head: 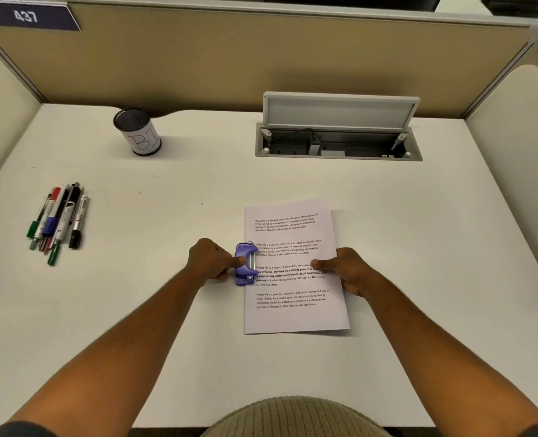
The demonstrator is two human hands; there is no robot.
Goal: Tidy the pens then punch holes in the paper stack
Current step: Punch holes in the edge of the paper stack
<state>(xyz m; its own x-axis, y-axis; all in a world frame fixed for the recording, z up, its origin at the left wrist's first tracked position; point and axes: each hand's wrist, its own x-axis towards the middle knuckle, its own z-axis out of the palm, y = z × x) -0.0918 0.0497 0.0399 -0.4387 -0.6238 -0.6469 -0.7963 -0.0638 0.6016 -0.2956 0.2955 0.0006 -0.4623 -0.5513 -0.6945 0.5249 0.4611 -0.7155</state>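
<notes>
A stack of printed paper (293,313) lies on the white desk (173,216) in front of me. A purple hole punch (245,264) sits over the stack's left edge. My left hand (209,260) grips the punch, thumb on top of its lever. My right hand (346,271) holds the paper's right side, thumb on the page and fingers curled at the edge. Several pens and markers (58,220) lie side by side in a bundle at the desk's left. A black mesh pen cup (137,131) with a white label stands upright at the back left, nothing visible inside.
An open cable tray (337,143) with its lid raised is set into the desk at the back right. Beige partition walls (230,58) enclose the desk on three sides. A number plate reading 437 (25,16) hangs at the upper left.
</notes>
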